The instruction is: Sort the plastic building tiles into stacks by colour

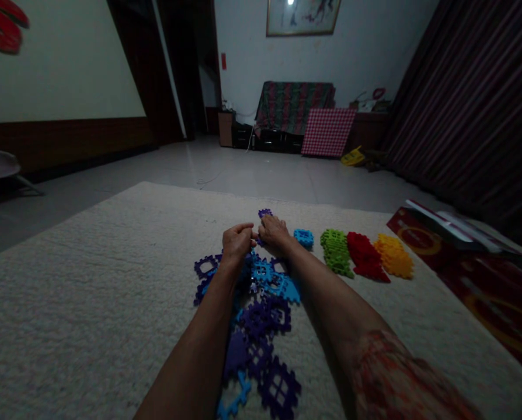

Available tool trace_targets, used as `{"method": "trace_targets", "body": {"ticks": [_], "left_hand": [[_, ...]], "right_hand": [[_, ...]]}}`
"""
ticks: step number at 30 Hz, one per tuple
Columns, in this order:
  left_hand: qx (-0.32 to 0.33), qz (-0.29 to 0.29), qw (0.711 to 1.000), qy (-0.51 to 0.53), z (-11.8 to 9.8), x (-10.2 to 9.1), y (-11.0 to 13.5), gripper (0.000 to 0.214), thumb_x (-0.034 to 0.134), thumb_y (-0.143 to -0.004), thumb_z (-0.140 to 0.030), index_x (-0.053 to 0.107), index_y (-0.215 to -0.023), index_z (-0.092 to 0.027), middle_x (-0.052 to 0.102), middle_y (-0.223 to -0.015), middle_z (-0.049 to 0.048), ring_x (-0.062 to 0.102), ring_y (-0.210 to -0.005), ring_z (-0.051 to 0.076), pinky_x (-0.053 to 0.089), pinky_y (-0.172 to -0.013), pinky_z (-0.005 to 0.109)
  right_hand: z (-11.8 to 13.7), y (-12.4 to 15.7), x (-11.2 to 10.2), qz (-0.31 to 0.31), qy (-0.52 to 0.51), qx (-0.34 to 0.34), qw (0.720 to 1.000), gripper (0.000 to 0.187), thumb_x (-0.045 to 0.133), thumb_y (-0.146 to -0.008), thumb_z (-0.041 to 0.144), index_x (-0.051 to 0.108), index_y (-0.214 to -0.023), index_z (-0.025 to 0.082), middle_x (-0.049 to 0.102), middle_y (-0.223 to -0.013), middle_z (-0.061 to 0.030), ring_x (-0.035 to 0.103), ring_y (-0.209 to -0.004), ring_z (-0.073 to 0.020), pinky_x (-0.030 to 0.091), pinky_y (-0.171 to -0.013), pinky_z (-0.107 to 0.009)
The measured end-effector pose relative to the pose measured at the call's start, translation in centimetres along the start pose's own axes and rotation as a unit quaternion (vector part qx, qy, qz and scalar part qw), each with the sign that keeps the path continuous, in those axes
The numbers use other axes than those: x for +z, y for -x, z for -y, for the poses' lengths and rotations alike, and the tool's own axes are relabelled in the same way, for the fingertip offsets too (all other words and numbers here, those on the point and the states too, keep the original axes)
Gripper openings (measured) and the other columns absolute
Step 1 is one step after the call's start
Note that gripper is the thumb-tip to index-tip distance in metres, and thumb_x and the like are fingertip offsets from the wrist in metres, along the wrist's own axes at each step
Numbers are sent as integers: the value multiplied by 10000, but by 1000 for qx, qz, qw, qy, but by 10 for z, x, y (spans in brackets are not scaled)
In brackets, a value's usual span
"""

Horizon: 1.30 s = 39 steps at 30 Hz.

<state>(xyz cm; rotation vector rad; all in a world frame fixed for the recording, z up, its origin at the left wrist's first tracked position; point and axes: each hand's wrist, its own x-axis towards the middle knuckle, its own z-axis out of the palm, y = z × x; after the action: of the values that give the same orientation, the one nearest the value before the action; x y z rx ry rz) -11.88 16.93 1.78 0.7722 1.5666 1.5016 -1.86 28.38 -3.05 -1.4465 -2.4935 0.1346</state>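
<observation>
Both my hands meet over a cream rug [90, 303]. My left hand [237, 242] is curled closed and pinches at a purple lattice piece. My right hand [275, 230] is also closed, with a purple piece [265, 213] showing just past its fingers. A loose heap of purple and blue interlocking lattice pieces [261, 315] lies between and under my forearms, some hidden by them. To the right sit a blue stack [303, 237], a green stack [336, 251], a red stack [366, 255] and a yellow stack [393, 255].
A red patterned mat [484, 291] with papers lies at the rug's right edge. Grey tile floor runs beyond to a covered cabinet [293, 108], a checked board [328, 132] and a yellow toy [352, 156]. Dark curtains hang on the right; a chair leg stands far left.
</observation>
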Motion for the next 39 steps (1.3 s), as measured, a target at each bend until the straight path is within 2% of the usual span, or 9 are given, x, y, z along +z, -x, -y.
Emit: {"method": "trace_targets", "body": {"ticks": [5, 12, 17, 19, 22, 27, 30, 36, 39], "left_hand": [[7, -14, 1000, 13, 1, -4, -3, 378, 542, -703, -125, 706, -1041, -86, 654, -641, 3, 521, -440, 69, 364, -438, 177], [19, -31, 999, 19, -3, -7, -2, 392, 536, -670, -130, 707, -1022, -101, 676, -674, 13, 534, -449, 71, 382, -452, 181], [48, -55, 995, -72, -9, -19, -5, 418, 519, -731, -154, 712, -1102, -134, 739, -793, 58, 613, -537, 111, 466, -529, 219], [99, -66, 970, -213, -9, -25, -7, 399, 514, -772, -152, 730, -1108, -157, 764, -904, 90, 694, -712, 167, 531, -670, 266], [151, -35, 882, -445, -4, -33, -8, 392, 514, -810, -142, 749, -1122, -178, 746, -1136, 130, 680, -1070, 245, 503, -933, 316], [131, 64, 787, -600, 14, -34, -7, 358, 564, -852, -262, 733, -1162, -201, 678, -1279, 145, 589, -1222, 277, 456, -998, 331], [133, 72, 774, -615, 17, -33, -5, 336, 594, -837, -269, 742, -1130, -193, 668, -1270, 163, 564, -1228, 305, 456, -984, 350], [129, 91, 787, -596, 9, -32, -5, 317, 638, -768, -188, 770, -1057, -199, 696, -1220, 173, 612, -1167, 307, 469, -952, 342], [129, 113, 801, -574, 7, -32, -7, 239, 648, -739, -173, 795, -925, -204, 750, -1068, 164, 676, -1053, 286, 488, -896, 314]], "right_hand": [[3, 11, -7, -10, -3, 8, 1000, 377, 394, -938, 256, 574, -1252, 153, 569, -1315, -181, 469, -1259, -321, 332, -1062, -534], [10, 29, -10, 23, -52, -28, 998, 379, 389, -961, 224, 588, -1278, 163, 611, -1251, -137, 530, -1195, -237, 411, -989, -343], [13, 52, -25, -33, -80, -46, 995, 370, 404, -973, 215, 606, -1281, 187, 622, -1256, -104, 547, -1186, -199, 399, -1007, -305], [16, 63, -31, -30, -91, -70, 993, 343, 434, -961, 204, 646, -1231, 184, 649, -1187, -93, 578, -1129, -186, 408, -993, -281], [27, 76, -33, -13, -84, -92, 992, 318, 491, -957, 258, 664, -1210, 173, 655, -1181, -101, 580, -1124, -207, 417, -985, -302], [42, 82, -23, 13, -35, -94, 995, 337, 456, -989, 330, 659, -1221, 194, 599, -1309, -115, 522, -1205, -268, 380, -1017, -420], [43, 82, -18, 20, -38, -103, 994, 295, 496, -961, 306, 676, -1163, 187, 596, -1316, -111, 487, -1243, -270, 348, -1038, -433], [37, 80, -15, 10, -87, -61, 994, 252, 561, -886, 269, 668, -1099, 186, 651, -1209, -107, 521, -1197, -254, 367, -994, -403], [36, 80, -15, -8, -102, -43, 994, 222, 580, -868, 263, 681, -1053, 195, 686, -1147, -94, 561, -1151, -254, 379, -981, -394]]}}
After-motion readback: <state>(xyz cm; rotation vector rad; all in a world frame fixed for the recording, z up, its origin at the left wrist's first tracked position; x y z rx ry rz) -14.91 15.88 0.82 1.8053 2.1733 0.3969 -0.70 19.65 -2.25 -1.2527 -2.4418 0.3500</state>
